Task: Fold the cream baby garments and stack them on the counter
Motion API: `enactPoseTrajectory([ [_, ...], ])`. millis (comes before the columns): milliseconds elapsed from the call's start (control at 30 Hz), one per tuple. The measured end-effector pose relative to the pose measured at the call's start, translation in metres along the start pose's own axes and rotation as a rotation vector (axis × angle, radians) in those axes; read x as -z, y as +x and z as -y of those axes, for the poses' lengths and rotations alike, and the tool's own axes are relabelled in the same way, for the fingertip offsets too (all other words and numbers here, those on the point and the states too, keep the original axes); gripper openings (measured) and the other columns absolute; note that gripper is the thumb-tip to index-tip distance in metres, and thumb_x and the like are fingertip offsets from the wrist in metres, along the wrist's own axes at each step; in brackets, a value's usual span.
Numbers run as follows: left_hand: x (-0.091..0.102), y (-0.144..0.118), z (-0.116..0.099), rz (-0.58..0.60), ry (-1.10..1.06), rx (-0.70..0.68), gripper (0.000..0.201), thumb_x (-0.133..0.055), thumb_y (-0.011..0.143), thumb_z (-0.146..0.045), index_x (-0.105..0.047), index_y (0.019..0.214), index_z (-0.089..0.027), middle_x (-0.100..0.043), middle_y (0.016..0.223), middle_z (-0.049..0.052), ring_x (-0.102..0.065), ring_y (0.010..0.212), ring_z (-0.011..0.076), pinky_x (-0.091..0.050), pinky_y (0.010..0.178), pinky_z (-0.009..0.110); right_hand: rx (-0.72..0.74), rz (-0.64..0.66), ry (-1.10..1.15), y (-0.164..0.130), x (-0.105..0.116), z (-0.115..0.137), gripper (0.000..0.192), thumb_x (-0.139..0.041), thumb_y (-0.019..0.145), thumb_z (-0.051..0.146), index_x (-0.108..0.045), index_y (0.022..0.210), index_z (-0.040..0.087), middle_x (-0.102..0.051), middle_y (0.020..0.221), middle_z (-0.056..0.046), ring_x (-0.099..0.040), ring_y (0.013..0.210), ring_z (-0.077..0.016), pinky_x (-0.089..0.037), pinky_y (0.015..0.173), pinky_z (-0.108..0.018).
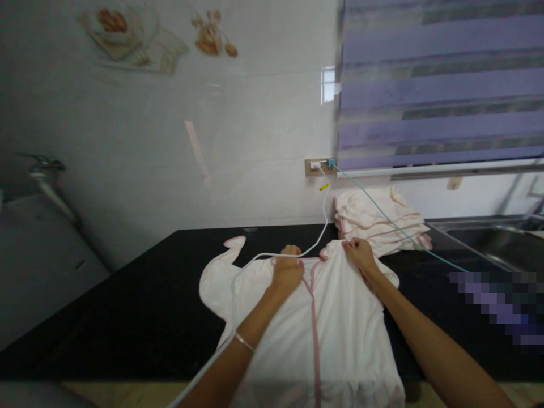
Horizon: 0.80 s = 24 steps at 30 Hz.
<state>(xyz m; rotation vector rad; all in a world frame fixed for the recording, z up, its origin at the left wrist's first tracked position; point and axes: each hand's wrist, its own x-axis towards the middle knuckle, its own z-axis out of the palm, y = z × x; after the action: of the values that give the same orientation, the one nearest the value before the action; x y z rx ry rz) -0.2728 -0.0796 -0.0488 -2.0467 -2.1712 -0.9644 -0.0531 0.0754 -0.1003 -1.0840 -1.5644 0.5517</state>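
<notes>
A white garment with pink trim (348,323) is spread over the black counter, its lower part hanging over the near edge. My left hand (289,269) is closed on the garment near the left side of its neckline. At the right shoulder, my right hand (359,252) pinches the cloth and lifts it a little. The garment's left sleeve (219,283) lies bent out on the counter. A white cord (259,256) runs across the garment, by my left hand and down along my left forearm.
Behind the garment sits a stack of folded white clothes (378,215). A wall socket (321,166) holds two plugs; a green cord (382,211) stretches right from it. A steel sink (510,243) is at the right, a tap (45,164) at the far left. The black counter (140,306) extends left.
</notes>
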Motion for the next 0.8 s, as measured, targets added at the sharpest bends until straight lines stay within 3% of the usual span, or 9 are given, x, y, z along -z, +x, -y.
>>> enactPoseTrajectory([
  [67, -0.026, -0.012, -0.022, 0.089, 0.001, -0.101, 0.021, -0.053, 0.094, -0.022, -0.065, 0.11, -0.018, -0.067, 0.116, 0.009, -0.061, 0.113, 0.0225, -0.048, 0.103, 0.036, 0.055, 0.015, -0.099, 0.0, 0.002, -0.002, 0.039, -0.054, 0.081, 0.051, -0.037, 0.057, 0.025, -0.04, 0.051, 0.005, -0.037, 0.056, -0.0131, -0.027, 0.058, -0.028],
  [133, -0.048, -0.026, -0.04, 0.202, 0.074, -0.175, 0.032, -0.053, 0.096, -0.036, -0.065, 0.119, -0.016, -0.066, 0.127, 0.014, -0.059, 0.122, 0.0281, -0.047, 0.106, 0.042, 0.073, 0.032, -0.194, 0.002, 0.008, -0.004, 0.035, -0.052, 0.085, 0.047, -0.042, 0.06, 0.025, -0.047, 0.054, 0.003, -0.042, 0.057, -0.0143, -0.028, 0.059, -0.028],
  [233, -0.065, -0.041, -0.049, 0.261, 0.207, -0.185, 0.059, -0.044, 0.1, -0.053, -0.056, 0.144, -0.014, -0.048, 0.155, 0.021, -0.04, 0.146, 0.0391, -0.034, 0.118, 0.057, 0.058, 0.029, -0.361, 0.009, 0.021, -0.009, 0.024, -0.055, 0.084, 0.041, -0.052, 0.069, 0.023, -0.06, 0.065, -0.002, -0.051, 0.064, -0.0173, -0.034, 0.063, -0.028],
  [333, -0.063, -0.044, -0.034, 0.274, 0.289, -0.121, 0.07, -0.034, 0.103, -0.057, -0.042, 0.158, -0.015, -0.033, 0.167, 0.021, -0.024, 0.156, 0.0419, -0.024, 0.123, 0.061, 0.051, 0.041, -0.539, 0.015, 0.034, -0.015, 0.021, -0.065, 0.081, 0.04, -0.063, 0.084, 0.019, -0.069, 0.085, -0.009, -0.061, 0.082, -0.0225, -0.041, 0.074, -0.03],
  [467, -0.053, -0.04, -0.005, 0.254, 0.359, -0.074, 0.072, -0.03, 0.103, -0.058, -0.039, 0.161, -0.016, -0.032, 0.167, 0.021, -0.024, 0.156, 0.0416, -0.024, 0.124, 0.06, 0.075, 0.241, -0.661, 0.014, 0.039, -0.022, 0.043, -0.083, 0.07, 0.046, -0.07, 0.1, 0.017, -0.07, 0.106, -0.015, -0.063, 0.107, -0.0299, -0.045, 0.089, -0.034],
  [567, -0.05, -0.038, 0.007, 0.237, 0.381, -0.078, 0.071, -0.028, 0.104, -0.058, -0.04, 0.161, -0.017, -0.033, 0.167, 0.02, -0.025, 0.156, 0.0403, -0.024, 0.124, 0.059, 0.057, 0.361, -0.645, 0.009, 0.037, -0.024, 0.052, -0.087, 0.066, 0.039, -0.071, 0.109, 0.016, -0.068, 0.115, -0.016, -0.064, 0.108, -0.0286, -0.046, 0.089, -0.032],
  [700, -0.052, -0.038, 0.009, 0.237, 0.369, -0.078, 0.072, -0.026, 0.104, -0.06, -0.04, 0.16, -0.018, -0.033, 0.167, 0.02, -0.024, 0.156, 0.0403, -0.023, 0.124, 0.061, -0.03, 0.383, -0.586, 0.005, 0.033, -0.02, 0.025, -0.075, 0.076, 0.027, -0.072, 0.099, 0.018, -0.073, 0.1, -0.012, -0.067, 0.097, -0.0258, -0.047, 0.083, -0.031],
  [800, -0.052, -0.039, 0.008, 0.23, 0.355, -0.072, 0.072, -0.028, 0.104, -0.06, -0.04, 0.16, -0.018, -0.033, 0.167, 0.02, -0.025, 0.156, 0.0397, -0.023, 0.124, 0.061, -0.033, 0.251, -0.427, 0.006, 0.031, -0.011, 0.014, -0.062, 0.084, 0.03, -0.07, 0.089, 0.019, -0.073, 0.092, -0.011, -0.067, 0.09, -0.025, -0.048, 0.08, -0.032],
])
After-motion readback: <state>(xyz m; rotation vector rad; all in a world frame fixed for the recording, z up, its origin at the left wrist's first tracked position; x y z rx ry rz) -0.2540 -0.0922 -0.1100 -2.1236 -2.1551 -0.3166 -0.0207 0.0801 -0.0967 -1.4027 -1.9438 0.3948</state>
